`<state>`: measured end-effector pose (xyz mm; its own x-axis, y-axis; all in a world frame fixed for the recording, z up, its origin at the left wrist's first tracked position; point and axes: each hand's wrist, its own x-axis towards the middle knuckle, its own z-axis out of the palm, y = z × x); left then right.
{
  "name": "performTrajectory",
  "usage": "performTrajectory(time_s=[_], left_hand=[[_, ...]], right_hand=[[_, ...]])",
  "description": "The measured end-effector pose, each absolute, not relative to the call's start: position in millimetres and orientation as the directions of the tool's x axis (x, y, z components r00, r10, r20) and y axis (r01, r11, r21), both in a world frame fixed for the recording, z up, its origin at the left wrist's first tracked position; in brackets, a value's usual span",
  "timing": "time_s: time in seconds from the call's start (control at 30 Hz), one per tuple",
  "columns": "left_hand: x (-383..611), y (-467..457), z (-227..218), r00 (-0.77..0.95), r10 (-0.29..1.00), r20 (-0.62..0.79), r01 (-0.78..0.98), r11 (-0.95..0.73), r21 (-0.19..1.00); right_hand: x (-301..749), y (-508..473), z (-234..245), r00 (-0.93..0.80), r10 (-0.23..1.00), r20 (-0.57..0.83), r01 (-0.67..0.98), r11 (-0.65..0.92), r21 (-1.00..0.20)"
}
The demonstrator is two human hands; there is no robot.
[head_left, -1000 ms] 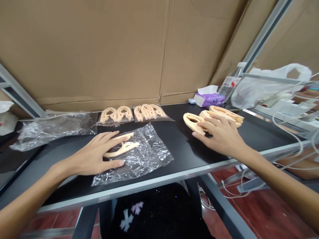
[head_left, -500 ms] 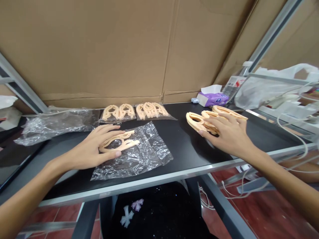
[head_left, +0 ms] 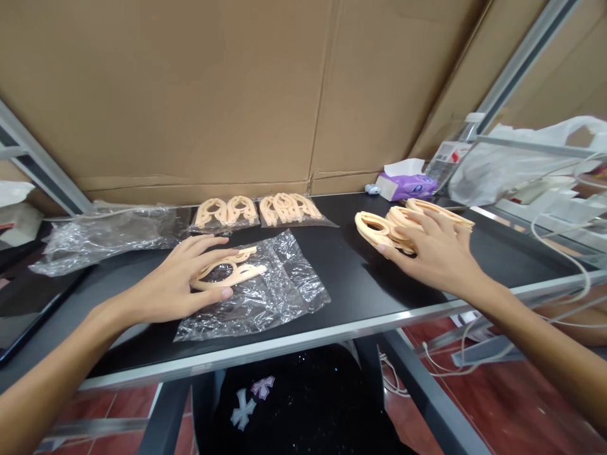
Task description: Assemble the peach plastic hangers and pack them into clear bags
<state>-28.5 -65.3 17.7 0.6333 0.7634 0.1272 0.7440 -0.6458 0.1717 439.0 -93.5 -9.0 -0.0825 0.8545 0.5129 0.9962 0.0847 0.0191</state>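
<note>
My left hand (head_left: 183, 282) lies over the rounded end of a beige plastic piece, which looks like a folding clothes hanger (head_left: 249, 272). Its fingers are spread, thumb on the near side and the others on the far side. That hanger rests on a clear plastic bag (head_left: 289, 294) on the black tabletop. Off to the right, my right hand (head_left: 436, 253) sits with fingers apart on a small pile of similar beige hangers (head_left: 372, 229), partly covering them. Behind the bag are two packs in clear film, a left pack (head_left: 227, 213) and a right pack (head_left: 289, 210), each holding beige hangers.
Crumpled clear bags (head_left: 114, 234) lie at the back left, beside a dark flat device (head_left: 33, 303). A purple tissue pack (head_left: 412, 187), a plastic bottle (head_left: 448, 158) and a white bag (head_left: 512, 164) stand at the back right. Cardboard (head_left: 213, 95) walls the back; white cables (head_left: 576, 265) hang at right.
Almost nothing differs. The view has shifted very slightly, and both hands keep their places over the hangers.
</note>
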Motion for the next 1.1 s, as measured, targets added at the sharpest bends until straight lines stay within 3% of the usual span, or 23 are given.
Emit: performTrajectory(time_s=[0.47,0.67,0.83,0.9,0.97,1.1], left_hand=[[-26,-68,21,0.628,0.747,0.218,0.713,-0.665,0.223],[-11,-86,32,0.665,0.727,0.168,0.679,-0.683,0.268],[12,-113,37,0.676,0.735,0.05,0.709,-0.668,0.226],[16,-118,36,0.667,0.744,0.035,0.719,-0.656,0.23],[14,-119,34,0.658,0.751,0.052,0.724,-0.651,0.228],[-8,-107,32,0.629,0.772,0.087,0.747,-0.632,0.206]], right_hand=[[428,-92,0,-0.015,0.907,0.421,0.999,-0.007,0.052],[442,-84,9,-0.001,0.901,0.434,0.994,0.05,-0.101],[443,-90,23,0.065,0.9,0.43,0.889,0.144,-0.435],[432,-96,27,0.016,0.924,0.381,0.808,0.213,-0.55],[414,-102,30,-0.117,0.929,0.351,0.75,0.314,-0.582],[379,-103,37,-0.4,0.867,0.296,0.747,0.496,-0.443]])
